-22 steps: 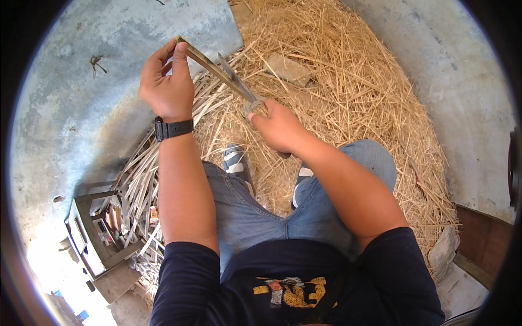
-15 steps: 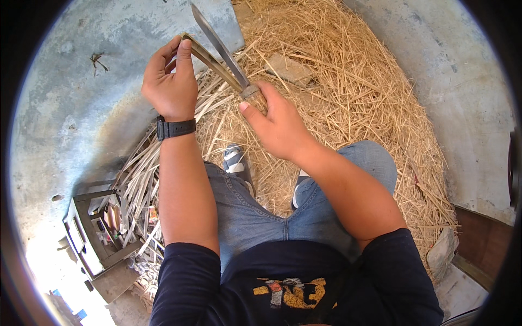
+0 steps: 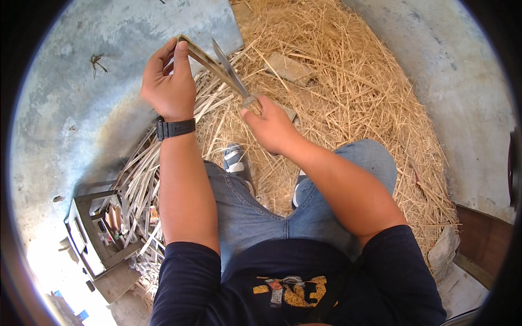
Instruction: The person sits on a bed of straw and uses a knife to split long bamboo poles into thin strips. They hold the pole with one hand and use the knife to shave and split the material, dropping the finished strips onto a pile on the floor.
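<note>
My left hand [image 3: 173, 81], with a black watch on its wrist, pinches the upper end of a split bamboo strip [image 3: 208, 62] between thumb and fingers. The strip slants down to the right, toward my other hand. My right hand [image 3: 276, 127] is wrapped around the handle of a long knife [image 3: 229, 69], its blade pointing up and to the left. Blade and strip lie close together near the handle and spread apart toward the tip. Whether the edge touches the strip there, I cannot tell. My fingers hide most of the handle.
Straw-like shavings [image 3: 348, 70] cover the ground, with a flat stone [image 3: 290, 69] among them. Pale split strips [image 3: 142, 182] are heaped at the left beside a dark open frame [image 3: 89, 228]. Grey-blue walls [image 3: 70, 125] stand on both sides. Another stone [image 3: 443, 252] lies at lower right.
The knife blade has tilted and shows shorter, its tip lower. My right hand has shifted slightly and turned. My left hand and the bamboo strip have moved a little to the left.
</note>
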Available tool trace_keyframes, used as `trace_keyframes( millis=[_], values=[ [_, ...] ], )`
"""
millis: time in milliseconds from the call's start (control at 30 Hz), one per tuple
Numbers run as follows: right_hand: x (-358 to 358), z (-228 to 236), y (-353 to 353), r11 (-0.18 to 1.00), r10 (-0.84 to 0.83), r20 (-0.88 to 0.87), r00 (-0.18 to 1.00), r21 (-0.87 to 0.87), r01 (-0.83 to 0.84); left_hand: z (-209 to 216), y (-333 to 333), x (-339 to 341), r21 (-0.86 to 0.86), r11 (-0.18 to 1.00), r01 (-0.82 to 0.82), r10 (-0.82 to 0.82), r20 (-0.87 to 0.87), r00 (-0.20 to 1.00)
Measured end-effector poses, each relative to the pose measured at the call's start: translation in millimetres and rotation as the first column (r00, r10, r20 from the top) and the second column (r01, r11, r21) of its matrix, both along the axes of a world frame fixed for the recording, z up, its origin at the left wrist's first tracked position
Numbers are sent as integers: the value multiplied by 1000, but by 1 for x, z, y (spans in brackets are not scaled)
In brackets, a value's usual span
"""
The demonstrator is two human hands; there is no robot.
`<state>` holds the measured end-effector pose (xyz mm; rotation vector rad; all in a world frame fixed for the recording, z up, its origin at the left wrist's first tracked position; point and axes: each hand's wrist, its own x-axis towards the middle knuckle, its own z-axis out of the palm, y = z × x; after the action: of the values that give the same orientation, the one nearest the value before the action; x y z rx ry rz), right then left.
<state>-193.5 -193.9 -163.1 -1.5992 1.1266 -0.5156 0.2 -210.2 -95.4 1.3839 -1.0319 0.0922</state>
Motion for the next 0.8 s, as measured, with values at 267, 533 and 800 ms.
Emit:
trace_keyframes(
  millis=[267, 533, 800],
  values=[
    [-1, -34, -7, 907, 21, -98, 995, 421, 22, -4, 1, 12, -18, 999, -27, 25, -92, 995],
    [-1, 9, -8, 938, 27, 88, 996, 343, -56, -15, 1, 19, -215, 959, 184, -245, -300, 922],
    [-2, 3, -5, 977, 106, -15, 994, 187, -101, -1, 3, 5, -201, 941, 271, -337, -541, 771]
  ],
)
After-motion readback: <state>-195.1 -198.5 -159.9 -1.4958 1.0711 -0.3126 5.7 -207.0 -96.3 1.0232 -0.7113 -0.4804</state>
